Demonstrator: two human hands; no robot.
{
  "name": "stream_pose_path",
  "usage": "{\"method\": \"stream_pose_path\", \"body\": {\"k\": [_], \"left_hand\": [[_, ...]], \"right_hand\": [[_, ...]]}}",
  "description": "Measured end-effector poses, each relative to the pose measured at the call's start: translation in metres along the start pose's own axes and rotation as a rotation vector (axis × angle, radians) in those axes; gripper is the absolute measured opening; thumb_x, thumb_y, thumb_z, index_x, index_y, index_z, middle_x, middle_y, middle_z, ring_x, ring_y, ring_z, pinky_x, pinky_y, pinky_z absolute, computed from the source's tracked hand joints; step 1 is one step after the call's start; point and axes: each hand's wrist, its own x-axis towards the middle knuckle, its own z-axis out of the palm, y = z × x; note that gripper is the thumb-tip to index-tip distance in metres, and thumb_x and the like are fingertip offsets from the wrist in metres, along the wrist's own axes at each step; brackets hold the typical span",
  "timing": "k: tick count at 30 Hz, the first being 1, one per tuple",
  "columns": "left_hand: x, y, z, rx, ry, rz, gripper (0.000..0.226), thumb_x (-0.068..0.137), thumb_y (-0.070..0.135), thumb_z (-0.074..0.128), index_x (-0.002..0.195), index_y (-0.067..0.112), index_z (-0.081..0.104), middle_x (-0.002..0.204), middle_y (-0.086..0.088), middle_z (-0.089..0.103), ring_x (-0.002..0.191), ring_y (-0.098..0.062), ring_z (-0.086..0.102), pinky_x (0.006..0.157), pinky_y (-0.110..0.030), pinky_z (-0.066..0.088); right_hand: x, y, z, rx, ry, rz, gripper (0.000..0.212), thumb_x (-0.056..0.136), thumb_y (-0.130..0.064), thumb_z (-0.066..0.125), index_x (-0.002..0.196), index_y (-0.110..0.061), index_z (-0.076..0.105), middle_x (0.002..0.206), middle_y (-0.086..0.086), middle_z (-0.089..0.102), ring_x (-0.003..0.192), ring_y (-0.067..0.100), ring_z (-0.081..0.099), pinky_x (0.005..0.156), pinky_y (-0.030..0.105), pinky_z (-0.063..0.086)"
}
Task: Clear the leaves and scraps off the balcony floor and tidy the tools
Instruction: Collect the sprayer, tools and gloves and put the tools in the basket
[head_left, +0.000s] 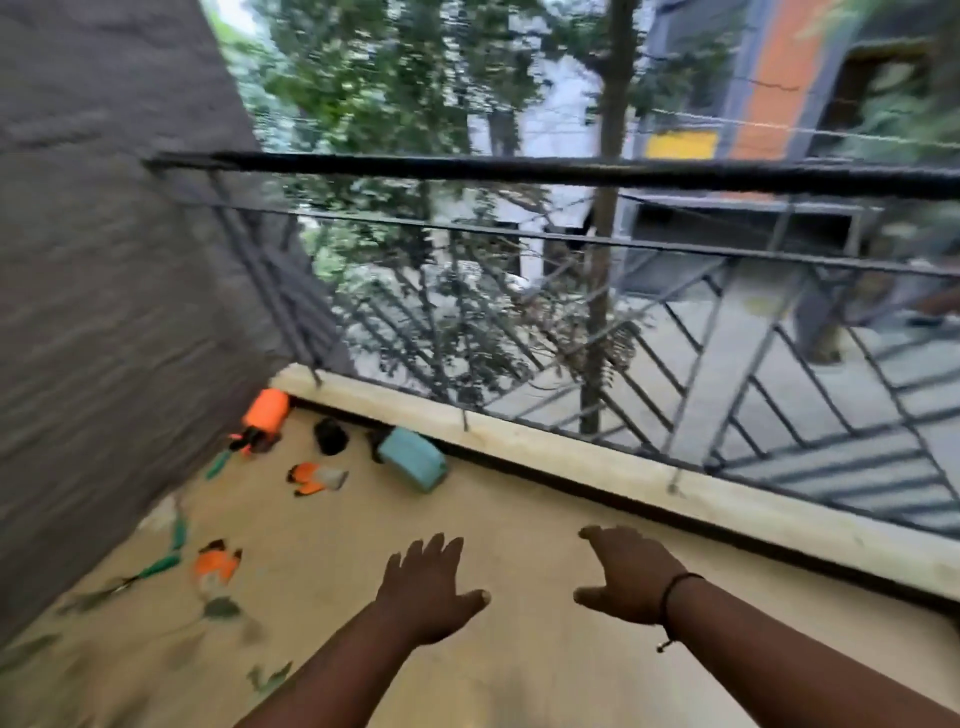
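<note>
While our left hand (423, 587) and right hand (631, 574) hover apart, flat-fingered and holding nothing, we should probably reach toward ten o'clock, gathering the leaves (221, 608) by the wall before the orange gloves (215, 566) and teal can (413, 465) near eleven.

Two gloves (317, 479) (215, 566), two hands (426, 590) (631, 577) — one teal can (413, 464).

No text, label, brand, number or sign can be read anywhere in the blurred view of the balcony and the street beyond.
</note>
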Motion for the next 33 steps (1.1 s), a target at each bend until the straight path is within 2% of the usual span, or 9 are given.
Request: {"method": "stream_pose_path", "body": {"k": [5,11,15,18,24,28,33], "left_hand": [[-0.02,-0.08,-0.014,-0.175,0.053,-0.219,0.087,0.09,0.069,0.042,0.157,0.026,0.007,0.165,-0.002,0.002,0.151,-0.025,0.006,0.121,-0.045,0.009],[-0.005,-0.139,-0.031,-0.281,0.085,-0.407,0.09,0.089,0.071,0.043,0.158,0.027,0.004,0.165,-0.002,0.0,0.151,-0.026,0.005,0.121,-0.046,0.009],[0.028,-0.163,-0.052,-0.351,0.046,-0.491,0.091,0.089,0.071,0.043,0.158,0.027,0.003,0.165,-0.002,-0.002,0.151,-0.028,0.002,0.121,-0.047,0.009],[0.053,-0.17,-0.071,-0.374,0.036,-0.536,0.091,0.089,0.071,0.043,0.157,0.026,0.003,0.165,-0.004,-0.002,0.151,-0.028,0.003,0.121,-0.047,0.01],[0.087,-0.191,-0.1,-0.449,0.115,-0.621,0.089,0.09,0.07,0.043,0.158,0.027,0.004,0.165,-0.003,0.0,0.151,-0.025,0.006,0.121,-0.045,0.011],[0.091,-0.232,-0.099,-0.52,0.098,-0.679,0.09,0.089,0.072,0.043,0.158,0.027,0.005,0.165,-0.003,0.001,0.151,-0.025,0.006,0.121,-0.045,0.012],[0.101,-0.311,-0.094,-0.534,0.109,-0.748,0.092,0.086,0.074,0.043,0.157,0.028,0.006,0.165,-0.002,0.002,0.15,-0.026,0.01,0.119,-0.048,0.016]], "right_hand": [[0.054,-0.09,-0.026,-0.144,-0.024,-0.197,0.083,0.083,-0.061,0.058,0.15,-0.026,0.024,0.143,0.004,0.044,0.135,0.024,0.036,0.106,0.035,0.038],[0.13,-0.151,-0.048,-0.209,-0.085,-0.368,0.086,0.082,-0.063,0.059,0.151,-0.025,0.022,0.147,0.005,0.039,0.139,0.025,0.031,0.11,0.037,0.035],[0.188,-0.168,-0.067,-0.236,-0.129,-0.472,0.088,0.079,-0.068,0.058,0.149,-0.028,0.023,0.147,0.004,0.039,0.136,0.024,0.033,0.108,0.037,0.036],[0.227,-0.175,-0.091,-0.301,-0.146,-0.539,0.088,0.079,-0.068,0.056,0.149,-0.027,0.021,0.149,0.004,0.036,0.142,0.027,0.027,0.11,0.037,0.033],[0.292,-0.205,-0.131,-0.405,-0.184,-0.64,0.09,0.081,-0.067,0.055,0.151,-0.026,0.017,0.15,0.004,0.035,0.143,0.028,0.023,0.11,0.038,0.033],[0.331,-0.254,-0.137,-0.387,-0.232,-0.671,0.092,0.081,-0.067,0.057,0.153,-0.026,0.016,0.152,0.005,0.03,0.143,0.026,0.025,0.11,0.036,0.033],[0.377,-0.336,-0.122,-0.444,-0.232,-0.749,0.095,0.081,-0.066,0.057,0.154,-0.023,0.014,0.156,0.008,0.027,0.147,0.027,0.016,0.115,0.038,0.027]]}}
